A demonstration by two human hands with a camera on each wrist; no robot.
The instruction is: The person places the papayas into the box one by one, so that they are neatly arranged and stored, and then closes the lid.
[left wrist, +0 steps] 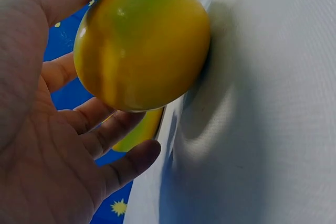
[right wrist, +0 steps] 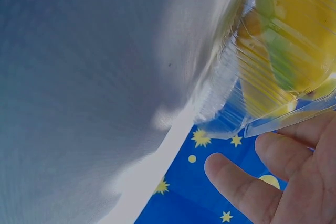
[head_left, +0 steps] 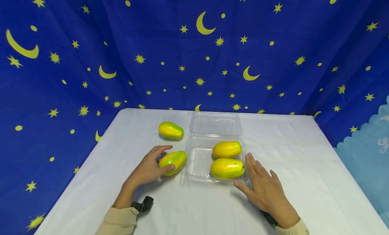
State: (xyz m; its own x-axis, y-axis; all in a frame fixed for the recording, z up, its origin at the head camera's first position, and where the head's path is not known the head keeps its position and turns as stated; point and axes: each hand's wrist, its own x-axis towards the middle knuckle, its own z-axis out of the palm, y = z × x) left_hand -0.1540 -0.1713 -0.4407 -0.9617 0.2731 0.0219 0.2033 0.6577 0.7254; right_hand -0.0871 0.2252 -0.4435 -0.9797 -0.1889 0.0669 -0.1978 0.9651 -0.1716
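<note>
Thumb and fingers of my left hand [head_left: 149, 166] reach round a yellow-green papaya [head_left: 174, 161] left of the clear plastic clamshell box [head_left: 196, 177]. In the left wrist view the papaya [left wrist: 144, 45] lies between the thumb and the curved fingers [left wrist: 113, 132], close to the white cloth. Two more papayas, the nearer one [head_left: 227, 168] and the farther one [head_left: 227, 149], lie side by side in the right part of the box. My right hand [head_left: 265, 187] spreads its fingers beside the box's right wall; whether the fingertips touch it I cannot tell.
A further papaya [head_left: 171, 130] lies on the white tablecloth [head_left: 282, 144] behind my left hand. The box's lid [head_left: 215, 124] lies folded back toward the far table edge. A blue curtain [head_left: 170, 42] with moons and stars hangs round the table.
</note>
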